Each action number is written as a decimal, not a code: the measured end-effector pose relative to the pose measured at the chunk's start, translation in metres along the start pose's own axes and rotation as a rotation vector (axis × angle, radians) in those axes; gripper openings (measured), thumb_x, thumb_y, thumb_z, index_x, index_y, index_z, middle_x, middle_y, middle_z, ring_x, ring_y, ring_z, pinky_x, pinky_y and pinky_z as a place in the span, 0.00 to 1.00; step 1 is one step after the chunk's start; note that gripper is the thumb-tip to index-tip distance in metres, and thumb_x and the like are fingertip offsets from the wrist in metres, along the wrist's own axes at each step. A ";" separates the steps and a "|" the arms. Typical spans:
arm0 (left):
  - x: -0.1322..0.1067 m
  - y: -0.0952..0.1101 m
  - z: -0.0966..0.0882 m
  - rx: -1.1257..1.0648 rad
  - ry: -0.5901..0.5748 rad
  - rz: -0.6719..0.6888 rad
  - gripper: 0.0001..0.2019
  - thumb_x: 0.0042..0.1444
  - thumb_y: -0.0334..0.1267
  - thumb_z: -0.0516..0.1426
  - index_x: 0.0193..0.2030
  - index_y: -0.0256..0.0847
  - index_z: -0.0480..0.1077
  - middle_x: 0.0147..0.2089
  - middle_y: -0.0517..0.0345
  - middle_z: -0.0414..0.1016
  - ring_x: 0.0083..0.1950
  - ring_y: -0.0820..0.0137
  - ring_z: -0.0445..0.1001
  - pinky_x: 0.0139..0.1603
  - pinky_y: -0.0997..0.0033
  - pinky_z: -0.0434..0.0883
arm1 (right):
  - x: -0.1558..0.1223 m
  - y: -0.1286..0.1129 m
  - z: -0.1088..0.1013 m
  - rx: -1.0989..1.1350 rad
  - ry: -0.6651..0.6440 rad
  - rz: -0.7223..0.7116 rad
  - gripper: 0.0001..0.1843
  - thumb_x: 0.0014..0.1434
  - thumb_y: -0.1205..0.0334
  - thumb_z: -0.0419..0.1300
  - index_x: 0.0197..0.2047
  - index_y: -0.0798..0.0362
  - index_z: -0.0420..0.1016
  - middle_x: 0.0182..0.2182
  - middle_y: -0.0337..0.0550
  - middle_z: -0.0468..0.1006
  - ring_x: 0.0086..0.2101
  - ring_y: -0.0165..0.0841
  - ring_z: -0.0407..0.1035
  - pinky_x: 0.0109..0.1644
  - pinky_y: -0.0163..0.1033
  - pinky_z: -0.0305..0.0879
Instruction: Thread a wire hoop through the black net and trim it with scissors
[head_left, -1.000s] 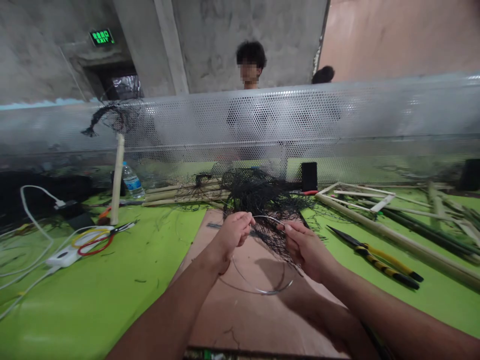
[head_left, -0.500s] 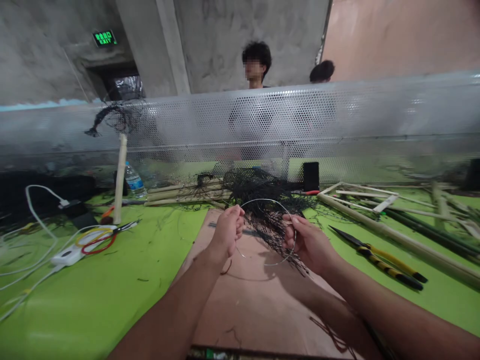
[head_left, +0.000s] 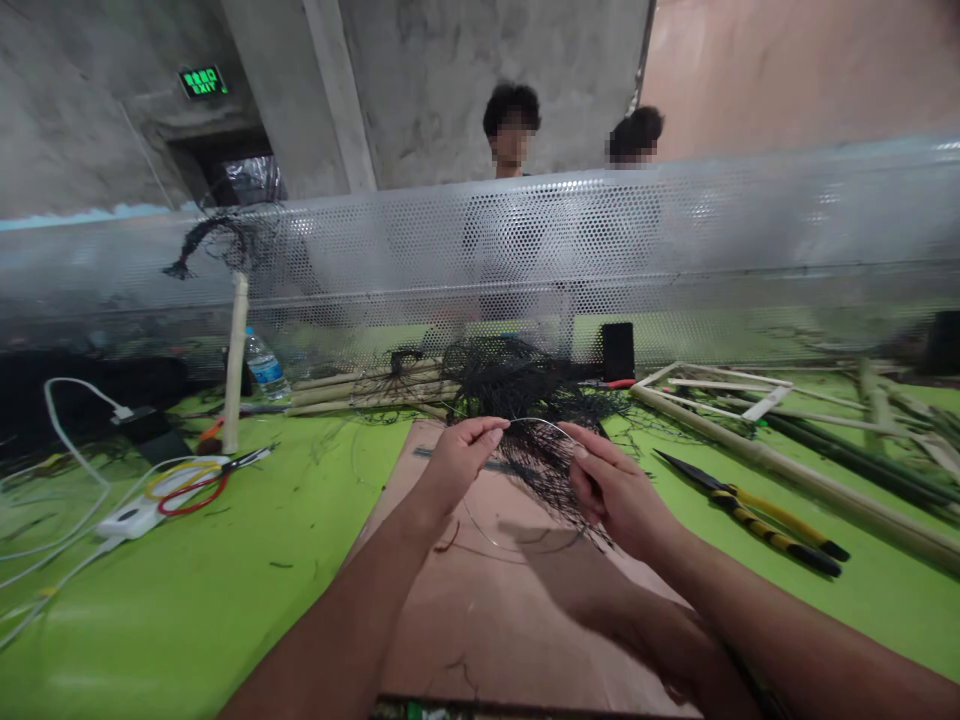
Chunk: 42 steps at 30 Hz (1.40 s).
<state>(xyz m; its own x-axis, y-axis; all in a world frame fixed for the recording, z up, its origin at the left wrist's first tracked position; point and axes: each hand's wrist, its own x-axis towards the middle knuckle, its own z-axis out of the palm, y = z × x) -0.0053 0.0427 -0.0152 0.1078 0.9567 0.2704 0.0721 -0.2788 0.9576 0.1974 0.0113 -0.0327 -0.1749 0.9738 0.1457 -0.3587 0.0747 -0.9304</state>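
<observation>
1. Wire loop (head_left: 536, 420) — held up between both hands over the pinkish board (head_left: 450, 620), its upper arc in front of the black netting (head_left: 495, 382) and its thin lower curve hanging below. Whether its ends meet is not clear.
2. Far left, a white power strip (head_left: 129, 516) lies on the green surface (head_left: 225, 610).
3. Beyond it, a clear bottle (head_left: 265, 366) with a blue label is the one container I can make out; how full it is, I cannot tell.
4. The left hand (head_left: 457, 465) has its fingers narrowed on the wire, thumb against forefinger.
5. The right hand (head_left: 611, 482) pinches the same arc likewise, its other fingers curled. The step in hand looks like two-handed guiding or bending of the wire — the next move seems to call for steady pinches and an even curve.
6. Right, yellow-and-black pliers (head_left: 724, 496) lie untouched, near a pale pole (head_left: 757, 459).
</observation>
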 end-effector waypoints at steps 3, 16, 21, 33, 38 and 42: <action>-0.002 0.000 -0.001 -0.013 -0.149 -0.033 0.21 0.54 0.47 0.56 0.51 0.36 0.71 0.18 0.69 0.50 0.18 0.82 0.46 0.18 0.80 0.45 | 0.001 0.000 -0.003 -0.030 -0.023 -0.023 0.22 0.57 0.58 0.57 0.56 0.50 0.66 0.16 0.29 0.59 0.15 0.23 0.47 0.15 0.29 0.51; -0.005 0.005 0.002 0.221 -0.290 0.089 0.19 0.57 0.40 0.53 0.54 0.41 0.70 0.25 0.63 0.62 0.25 0.78 0.57 0.26 0.78 0.56 | -0.003 -0.017 -0.001 -0.003 -0.058 0.163 0.20 0.55 0.60 0.59 0.51 0.53 0.69 0.14 0.27 0.49 0.16 0.22 0.38 0.14 0.28 0.37; -0.005 0.004 0.008 0.212 -0.184 0.105 0.17 0.56 0.38 0.53 0.50 0.38 0.73 0.25 0.61 0.64 0.28 0.75 0.61 0.29 0.76 0.58 | -0.001 -0.018 -0.001 -0.013 -0.038 0.163 0.19 0.54 0.60 0.60 0.50 0.53 0.70 0.14 0.26 0.48 0.16 0.22 0.38 0.14 0.28 0.36; -0.007 0.005 0.002 0.199 -0.299 0.054 0.18 0.55 0.41 0.53 0.50 0.41 0.74 0.20 0.64 0.58 0.22 0.77 0.53 0.23 0.77 0.52 | -0.004 -0.020 -0.004 -0.007 -0.038 0.195 0.19 0.52 0.60 0.62 0.48 0.54 0.71 0.14 0.26 0.47 0.15 0.21 0.38 0.13 0.29 0.35; -0.008 0.010 0.000 0.203 -0.316 0.019 0.18 0.55 0.41 0.54 0.51 0.40 0.73 0.20 0.65 0.58 0.21 0.78 0.53 0.23 0.77 0.51 | -0.006 -0.021 -0.004 0.000 -0.052 0.224 0.19 0.52 0.59 0.62 0.48 0.53 0.71 0.14 0.26 0.47 0.15 0.21 0.37 0.13 0.28 0.35; -0.009 0.011 0.000 0.183 -0.361 -0.012 0.19 0.55 0.41 0.54 0.51 0.39 0.73 0.20 0.65 0.58 0.20 0.79 0.53 0.21 0.78 0.50 | -0.007 -0.022 -0.004 0.000 -0.071 0.233 0.19 0.52 0.59 0.62 0.48 0.53 0.71 0.14 0.26 0.46 0.15 0.21 0.37 0.13 0.28 0.34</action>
<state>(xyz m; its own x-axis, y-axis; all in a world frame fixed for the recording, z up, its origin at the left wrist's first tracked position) -0.0058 0.0314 -0.0074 0.4451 0.8781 0.1758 0.2472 -0.3092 0.9183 0.2100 0.0040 -0.0143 -0.3165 0.9473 -0.0498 -0.3008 -0.1500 -0.9418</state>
